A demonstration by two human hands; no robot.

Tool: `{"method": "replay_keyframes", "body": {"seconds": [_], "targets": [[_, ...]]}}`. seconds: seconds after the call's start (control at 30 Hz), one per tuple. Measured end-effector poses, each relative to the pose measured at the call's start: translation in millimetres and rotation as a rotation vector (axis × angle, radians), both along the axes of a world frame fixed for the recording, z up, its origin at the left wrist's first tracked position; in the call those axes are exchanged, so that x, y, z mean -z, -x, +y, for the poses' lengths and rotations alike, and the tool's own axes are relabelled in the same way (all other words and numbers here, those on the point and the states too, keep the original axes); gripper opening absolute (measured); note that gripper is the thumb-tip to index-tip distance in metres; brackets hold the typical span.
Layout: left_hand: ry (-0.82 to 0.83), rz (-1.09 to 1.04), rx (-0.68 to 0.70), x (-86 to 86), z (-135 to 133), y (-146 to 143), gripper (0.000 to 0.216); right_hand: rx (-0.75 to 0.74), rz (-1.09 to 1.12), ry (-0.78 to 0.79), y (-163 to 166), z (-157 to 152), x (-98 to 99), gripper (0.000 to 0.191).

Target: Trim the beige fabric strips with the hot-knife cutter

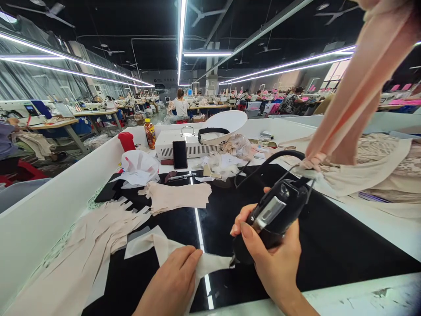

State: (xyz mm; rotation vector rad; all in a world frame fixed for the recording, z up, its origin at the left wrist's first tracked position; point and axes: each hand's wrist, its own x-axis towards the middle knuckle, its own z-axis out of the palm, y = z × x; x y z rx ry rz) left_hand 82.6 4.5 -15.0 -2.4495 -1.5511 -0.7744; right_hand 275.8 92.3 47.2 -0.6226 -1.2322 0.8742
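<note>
My right hand is wrapped round a black corded power tool with a silver plate on its side. The tool's small metal tip touches the end of a narrow pale fabric piece. Closed on that same fabric, my left hand presses it against the glossy black board. A twisted pink cloth strip runs from the top of the tool up out of view. Left of my hands lie layered beige fabric pieces, and a small fabric stack sits farther back.
A white box stands behind the board, with a dark phone leaning on it. Nearby are a bottle, a plastic bag and scraps. Lace fabric lies right. White side walls edge the table; people sew beyond.
</note>
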Motion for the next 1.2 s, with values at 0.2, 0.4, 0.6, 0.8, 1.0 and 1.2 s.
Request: {"method": "replay_keyframes", "body": {"seconds": [0.2,0.4,0.6,0.8,1.0,1.2], "targets": [[0.126,0.004,0.045,-6.9,10.8,-0.5,0.054,0.067,0.017,0.041,-0.4,-12.5,-4.7,0.032],[0.198,0.000,0.050,-7.9,9.3,-0.6,0.045,0.062,0.047,0.063,-0.5,-15.7,-2.9,0.038],[0.202,0.016,0.046,-16.0,10.6,0.0,0.036,0.065,0.069,0.084,1.1,-20.8,-3.8,0.039],[0.051,0.151,0.025,-5.8,13.7,-14.4,0.020,0.111,0.063,0.091,2.0,-26.3,-2.3,0.044],[-0.070,0.329,0.058,10.8,13.8,-16.9,0.029,0.081,0.072,0.073,-0.3,-28.7,-1.9,0.048],[0.071,0.298,0.031,4.5,11.2,-20.8,0.038,0.084,0.057,0.021,-0.4,-30.4,-0.3,0.041]]}}
